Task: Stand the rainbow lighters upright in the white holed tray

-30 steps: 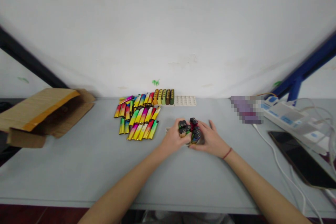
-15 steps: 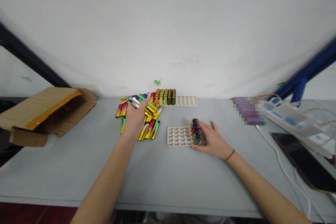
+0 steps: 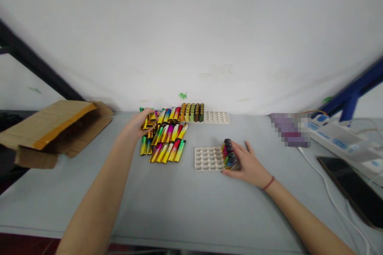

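Observation:
My left hand [image 3: 139, 124] is at the back left, its fingers closed around a few shiny gold lighters [image 3: 150, 121] at the left side of a spread of lighters. More loose lighters [image 3: 167, 150], metallic gold fading to pink, red, green and blue, lie in rough rows beside it. In the middle of the table sits a white tray [image 3: 208, 158] with round pockets. A row of lighters [image 3: 229, 154] with dark tops stands upright along its right edge. My right hand [image 3: 249, 165] cups that row from the right, thumb near the tray's front corner.
Behind stands a block of upright lighters [image 3: 192, 112] beside another white tray [image 3: 217, 117]. An open cardboard box [image 3: 54, 125] lies at left. A power strip [image 3: 341, 139], a white cable [image 3: 321, 185], a black phone [image 3: 350, 187] and a partly pixelated purple device [image 3: 290, 129] are at right.
My left hand has moved left across the lighters, uncovering the rows in the middle. My right hand stays at the standing row. The whole view has shifted slightly.

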### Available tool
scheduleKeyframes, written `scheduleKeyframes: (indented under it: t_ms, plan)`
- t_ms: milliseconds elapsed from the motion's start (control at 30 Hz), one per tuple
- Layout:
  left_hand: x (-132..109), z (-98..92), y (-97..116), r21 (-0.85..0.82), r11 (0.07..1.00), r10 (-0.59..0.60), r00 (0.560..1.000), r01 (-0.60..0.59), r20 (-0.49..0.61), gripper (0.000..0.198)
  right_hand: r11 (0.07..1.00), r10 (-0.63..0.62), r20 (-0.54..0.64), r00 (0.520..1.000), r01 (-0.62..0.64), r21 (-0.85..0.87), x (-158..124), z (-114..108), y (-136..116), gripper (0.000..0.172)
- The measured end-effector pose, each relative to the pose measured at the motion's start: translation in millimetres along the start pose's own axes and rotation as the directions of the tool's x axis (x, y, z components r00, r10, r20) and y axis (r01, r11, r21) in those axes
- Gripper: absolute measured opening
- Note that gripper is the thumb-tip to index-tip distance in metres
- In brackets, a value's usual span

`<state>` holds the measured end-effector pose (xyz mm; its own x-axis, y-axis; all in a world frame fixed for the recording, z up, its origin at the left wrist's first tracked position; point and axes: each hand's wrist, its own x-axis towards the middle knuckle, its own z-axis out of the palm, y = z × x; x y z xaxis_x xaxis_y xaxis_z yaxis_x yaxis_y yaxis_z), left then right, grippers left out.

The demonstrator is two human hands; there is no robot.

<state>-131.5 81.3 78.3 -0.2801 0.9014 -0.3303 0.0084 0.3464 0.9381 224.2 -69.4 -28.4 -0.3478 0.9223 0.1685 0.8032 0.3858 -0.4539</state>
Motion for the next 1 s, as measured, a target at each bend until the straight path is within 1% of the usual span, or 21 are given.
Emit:
scheduleKeyframes:
  t_ms: [100,133,167,200,233,300,367,433,467,533,633,733,833,900,1000]
  plan:
    - [4.9,15.5,-4.5,0.192,0.979,0.075,0.997,-0.071,-0.01,0.015,1.0,0.001,0.004,1.0,-0.001,-0.006,-0.3,-0.1,0.1,0.092]
    - [5.2,18.5,-7.0,0.301,0.944,0.145,0.989,-0.134,-0.013,0.018,1.0,0.001,0.005,1.0,-0.001,-0.008,-0.4,-0.1,0.0,0.092]
    - [4.4,20.4,-10.2,0.427,0.882,0.224,0.975,-0.197,-0.013,0.021,1.0,-0.001,0.004,1.0,0.001,-0.01,-0.4,0.0,-0.2,0.091]
    - [2.6,21.4,-14.0,0.557,0.794,0.296,0.955,-0.243,-0.005,0.026,1.0,-0.004,0.003,1.0,0.004,-0.012,-0.4,0.0,-0.3,0.091]
    - [-0.3,22.1,-18.2,0.676,0.688,0.348,0.937,-0.263,0.01,0.031,1.0,-0.008,0.0,1.0,0.008,-0.014,-0.5,0.0,-0.4,0.091]
    - [-8.8,23.4,-27.1,0.842,0.474,0.395,0.917,-0.259,0.059,0.04,1.0,-0.014,-0.003,1.0,0.014,-0.014,-0.6,0.1,-0.5,0.091]
    - [-18.9,25.8,-35.5,0.913,0.308,0.425,0.897,-0.267,0.119,0.043,1.0,-0.015,-0.002,1.0,0.015,-0.011,-0.8,0.1,-0.4,0.091]
    - [-27.8,29.6,-42.3,0.935,0.2,0.48,0.861,-0.293,0.167,0.045,1.0,-0.012,-0.002,1.0,0.012,-0.012,-1.0,0.1,-0.2,0.092]
    - [-31.2,31.8,-45.0,0.94,0.165,0.507,0.843,-0.3,0.18,0.046,1.0,-0.011,-0.003,1.0,0.011,-0.013,-1.1,0.1,-0.1,0.092]
    - [-35.7,36.1,-49.4,0.949,0.124,0.535,0.825,-0.289,0.182,0.047,1.0,-0.01,-0.003,1.0,0.009,-0.016,-1.1,0.1,-0.1,0.092]
    - [-38.2,41.2,-55.1,0.963,0.096,0.558,0.814,-0.253,0.158,0.051,1.0,-0.008,0.003,1.0,0.008,-0.019,-0.8,0.0,-0.3,0.092]
    - [-38.7,44.3,-60.0,0.969,0.074,0.612,0.778,-0.237,0.143,0.054,1.0,-0.004,0.006,1.0,0.004,-0.016,-0.3,-0.1,-0.2,0.092]
    - [-39.8,45.1,-62.3,0.967,0.056,0.644,0.749,-0.247,0.154,0.053,1.0,-0.005,0.005,1.0,0.005,-0.012,-0.1,-0.2,0.1,0.092]
    - [-41.1,44.9,-62.0,0.969,0.04,0.644,0.747,-0.246,0.163,0.05,1.0,-0.009,0.004,1.0,0.009,-0.011,0.0,-0.3,0.0,0.092]
    - [-43.4,44.4,-61.5,0.974,0.019,0.629,0.76,-0.226,0.164,0.046,1.0,-0.014,0.002,1.0,0.014,-0.013,0.1,-0.6,-0.8,0.092]
